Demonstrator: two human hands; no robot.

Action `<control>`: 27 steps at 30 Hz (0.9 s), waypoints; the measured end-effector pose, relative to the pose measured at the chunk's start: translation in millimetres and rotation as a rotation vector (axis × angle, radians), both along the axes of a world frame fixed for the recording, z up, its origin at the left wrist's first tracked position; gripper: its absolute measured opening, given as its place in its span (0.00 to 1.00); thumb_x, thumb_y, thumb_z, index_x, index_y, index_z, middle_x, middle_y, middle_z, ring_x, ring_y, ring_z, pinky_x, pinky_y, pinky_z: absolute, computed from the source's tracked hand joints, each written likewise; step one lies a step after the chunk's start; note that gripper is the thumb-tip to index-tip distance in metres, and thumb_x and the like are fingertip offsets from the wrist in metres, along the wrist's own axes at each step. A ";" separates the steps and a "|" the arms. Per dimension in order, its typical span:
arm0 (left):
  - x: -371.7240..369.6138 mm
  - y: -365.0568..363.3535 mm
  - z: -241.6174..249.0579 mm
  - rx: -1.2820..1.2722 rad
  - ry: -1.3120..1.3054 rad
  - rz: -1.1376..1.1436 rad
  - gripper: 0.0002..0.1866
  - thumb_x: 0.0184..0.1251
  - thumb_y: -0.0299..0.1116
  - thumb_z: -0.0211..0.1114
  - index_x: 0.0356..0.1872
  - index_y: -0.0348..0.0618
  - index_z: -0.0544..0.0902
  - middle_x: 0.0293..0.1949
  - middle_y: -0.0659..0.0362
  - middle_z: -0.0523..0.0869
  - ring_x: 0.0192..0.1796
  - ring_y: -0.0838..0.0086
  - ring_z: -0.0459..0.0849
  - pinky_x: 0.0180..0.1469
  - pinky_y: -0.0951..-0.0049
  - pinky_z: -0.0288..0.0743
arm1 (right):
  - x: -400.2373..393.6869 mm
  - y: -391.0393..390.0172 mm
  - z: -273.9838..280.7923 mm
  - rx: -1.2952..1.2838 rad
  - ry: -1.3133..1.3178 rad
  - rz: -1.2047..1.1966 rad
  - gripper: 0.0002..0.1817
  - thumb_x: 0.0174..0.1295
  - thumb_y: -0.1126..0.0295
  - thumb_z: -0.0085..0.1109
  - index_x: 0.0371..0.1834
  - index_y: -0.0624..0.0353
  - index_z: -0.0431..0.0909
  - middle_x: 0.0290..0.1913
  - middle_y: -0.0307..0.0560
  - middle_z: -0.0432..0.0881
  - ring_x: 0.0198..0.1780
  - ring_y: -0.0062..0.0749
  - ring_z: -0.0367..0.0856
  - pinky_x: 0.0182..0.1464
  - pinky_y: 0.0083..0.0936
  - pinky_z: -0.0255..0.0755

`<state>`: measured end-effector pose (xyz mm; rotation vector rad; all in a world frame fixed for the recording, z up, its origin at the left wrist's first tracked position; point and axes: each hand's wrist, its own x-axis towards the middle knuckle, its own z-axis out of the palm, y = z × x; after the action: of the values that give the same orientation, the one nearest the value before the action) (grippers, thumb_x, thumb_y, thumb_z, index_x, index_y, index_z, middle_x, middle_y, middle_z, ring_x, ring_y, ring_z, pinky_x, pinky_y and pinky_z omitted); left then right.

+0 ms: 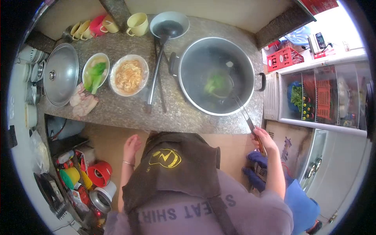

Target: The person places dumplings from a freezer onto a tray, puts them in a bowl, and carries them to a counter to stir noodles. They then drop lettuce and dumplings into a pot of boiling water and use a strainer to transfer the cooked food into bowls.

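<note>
My right hand (pixel 263 140) is closed round the handle of a wire strainer (pixel 245 113). The strainer's basket is inside a large steaming metal pot (pixel 184 84), with green leafy vegetables (pixel 216 85) in the basket area; steam blurs them. My left hand (pixel 132 145) hangs in front of the counter's edge, away from any object, its fingers bent and close together. Left of the pot, a white bowl (pixel 114 88) holds noodles (pixel 129 75). Beside it, another bowl (pixel 87 73) holds green leaves (pixel 95 76). A long-handled ladle (pixel 159 62) rests in a grey bowl (pixel 181 20).
A metal lid (pixel 61 74) and a crumpled cloth or bag (pixel 83 102) lie at the counter's left. Cups (pixel 137 24) line the back. A glass-doored fridge (pixel 321 96) stands at right. Buckets (pixel 100 173) fill the lower left. Blue fabric (pixel 300 203) is at lower right.
</note>
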<state>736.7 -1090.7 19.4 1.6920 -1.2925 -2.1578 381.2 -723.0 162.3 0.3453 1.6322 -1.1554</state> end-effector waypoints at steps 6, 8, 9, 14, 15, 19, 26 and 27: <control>-7.7 2.6 0.2 0.019 -0.013 -0.019 0.15 0.61 0.40 0.55 0.47 0.47 0.73 0.43 0.62 0.78 0.39 0.78 0.78 0.39 0.79 0.71 | -6.0 -15.6 6.4 0.159 0.074 0.337 0.13 0.61 0.66 0.40 0.48 0.55 0.66 0.23 0.33 0.66 0.18 0.13 0.62 0.17 0.13 0.58; -7.1 3.5 -2.9 0.021 0.014 -0.026 0.15 0.61 0.40 0.55 0.47 0.47 0.73 0.43 0.62 0.78 0.40 0.78 0.77 0.40 0.78 0.70 | -6.0 -22.7 -1.6 0.125 -0.045 0.325 0.09 0.61 0.65 0.41 0.41 0.55 0.66 0.23 0.33 0.66 0.18 0.13 0.62 0.16 0.13 0.58; -7.5 4.0 -1.1 0.020 0.014 -0.017 0.15 0.61 0.40 0.55 0.47 0.47 0.73 0.43 0.62 0.78 0.40 0.78 0.77 0.40 0.78 0.70 | -5.4 -28.8 2.5 0.085 -0.111 0.248 0.07 0.61 0.65 0.42 0.37 0.54 0.64 0.23 0.35 0.66 0.17 0.14 0.61 0.15 0.12 0.58; -4.5 4.5 2.8 0.031 -0.014 0.007 0.17 0.60 0.40 0.55 0.48 0.47 0.73 0.45 0.62 0.77 0.41 0.77 0.77 0.42 0.77 0.69 | -5.9 -13.2 1.2 -0.126 -0.344 -0.088 0.12 0.61 0.62 0.41 0.43 0.57 0.62 0.23 0.37 0.63 0.14 0.13 0.56 0.12 0.08 0.54; -3.6 4.4 1.8 0.030 -0.012 0.018 0.17 0.60 0.40 0.55 0.48 0.47 0.73 0.45 0.62 0.77 0.41 0.77 0.77 0.42 0.77 0.69 | -3.5 -8.8 1.3 -0.222 -0.391 -0.155 0.13 0.61 0.62 0.41 0.45 0.57 0.62 0.24 0.37 0.63 0.14 0.13 0.56 0.11 0.08 0.54; -5.6 0.9 -4.0 0.007 0.001 -0.018 0.17 0.60 0.40 0.55 0.48 0.47 0.73 0.44 0.62 0.77 0.40 0.76 0.77 0.41 0.78 0.69 | 7.8 5.2 -2.2 -0.383 -0.424 -0.278 0.18 0.60 0.61 0.42 0.50 0.58 0.60 0.24 0.37 0.62 0.13 0.12 0.55 0.09 0.09 0.54; -46.2 -5.2 -6.5 -0.198 0.193 -0.166 0.12 0.59 0.31 0.57 0.43 0.40 0.75 0.37 0.61 0.79 0.36 0.78 0.78 0.40 0.79 0.72 | 27.0 -6.6 0.3 -0.361 -0.218 -0.306 0.16 0.61 0.61 0.42 0.48 0.56 0.61 0.24 0.36 0.61 0.14 0.11 0.54 0.11 0.08 0.50; -54.8 -5.8 -3.1 -0.208 0.195 -0.154 0.12 0.59 0.31 0.57 0.43 0.40 0.75 0.37 0.61 0.79 0.36 0.78 0.78 0.40 0.79 0.72 | 29.8 -10.9 -0.1 -0.404 -0.228 -0.327 0.17 0.61 0.61 0.42 0.50 0.57 0.61 0.24 0.36 0.61 0.14 0.11 0.54 0.11 0.08 0.50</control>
<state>681.9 -1096.4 16.2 1.3095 -1.5714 -2.1167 411.1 -733.9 162.2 0.4718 1.1360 -1.5943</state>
